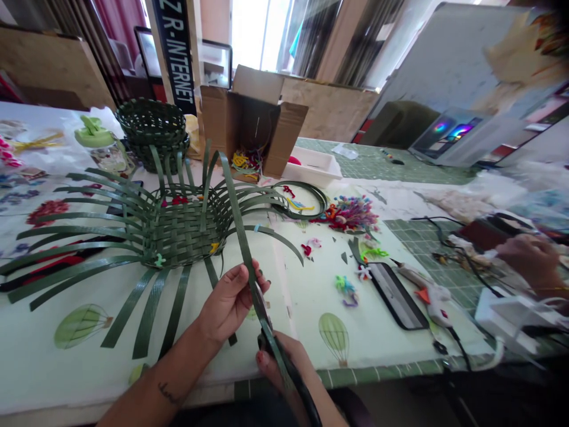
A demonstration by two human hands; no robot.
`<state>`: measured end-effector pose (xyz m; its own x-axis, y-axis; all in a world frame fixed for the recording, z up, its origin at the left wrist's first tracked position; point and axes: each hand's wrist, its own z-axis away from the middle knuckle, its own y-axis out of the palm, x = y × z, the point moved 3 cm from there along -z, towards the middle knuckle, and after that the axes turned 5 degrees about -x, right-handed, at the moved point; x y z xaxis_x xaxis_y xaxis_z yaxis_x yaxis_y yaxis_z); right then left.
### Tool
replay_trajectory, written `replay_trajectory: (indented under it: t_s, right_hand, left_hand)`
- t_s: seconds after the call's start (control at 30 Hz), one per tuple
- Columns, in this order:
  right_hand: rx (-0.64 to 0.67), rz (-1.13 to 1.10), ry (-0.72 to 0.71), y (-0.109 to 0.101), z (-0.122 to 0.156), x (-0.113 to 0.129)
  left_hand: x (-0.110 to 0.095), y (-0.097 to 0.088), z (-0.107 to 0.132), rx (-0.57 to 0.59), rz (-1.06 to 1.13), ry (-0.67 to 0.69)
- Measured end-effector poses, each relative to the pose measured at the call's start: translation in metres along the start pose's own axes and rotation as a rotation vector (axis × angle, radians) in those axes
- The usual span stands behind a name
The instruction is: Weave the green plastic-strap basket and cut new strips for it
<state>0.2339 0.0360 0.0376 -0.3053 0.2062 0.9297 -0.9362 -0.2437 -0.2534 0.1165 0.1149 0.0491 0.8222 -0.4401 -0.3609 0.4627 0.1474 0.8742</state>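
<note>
A half-woven basket (pixel 184 234) of dark green flat strips lies on the table to the left, its loose strip ends fanning outward. My left hand (pixel 229 302) is closed, pinching a long green strip (pixel 240 228) between thumb and fingers. The strip arches up from the basket's right side and runs down toward my lap. Lower down, my right hand (pixel 284 362) is wrapped round what look like scissors (pixel 263 339) with dark handles, their blades along the strip below my left fingers. The strip covers part of them, so I cannot tell whether the blades are apart.
Behind stand finished green baskets (pixel 151 133), a lidded jar (pixel 106 151) and a cardboard box (pixel 255 124). Coiled strip (pixel 306 198), fuzzy stems (pixel 351 213), a phone (pixel 398 296) and a glue gun (pixel 427 290) lie rightward. Another person's hand (pixel 531 258) is at far right.
</note>
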Motion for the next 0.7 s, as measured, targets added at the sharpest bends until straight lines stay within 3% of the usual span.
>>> replay_trajectory:
  t_s: [0.23,0.37,0.5,0.7]
  right_hand:
    - [0.148,-0.12,0.095,0.002,-0.004,-0.013]
    - [0.054,-0.047,0.09,-0.001,-0.012,-0.018]
    - [-0.042,0.015,0.032,-0.007,-0.01,-0.007]
    - [0.003,0.059,0.042,-0.012,-0.003,0.003]
  left_hand:
    - [0.008,0.0,0.0,-0.009,0.009,-0.008]
    - [0.006,0.0,0.002,0.017,-0.028,0.033]
    - [0.006,0.001,0.004,0.039,-0.082,0.024]
    - [0.005,0.001,0.002,0.001,-0.157,0.053]
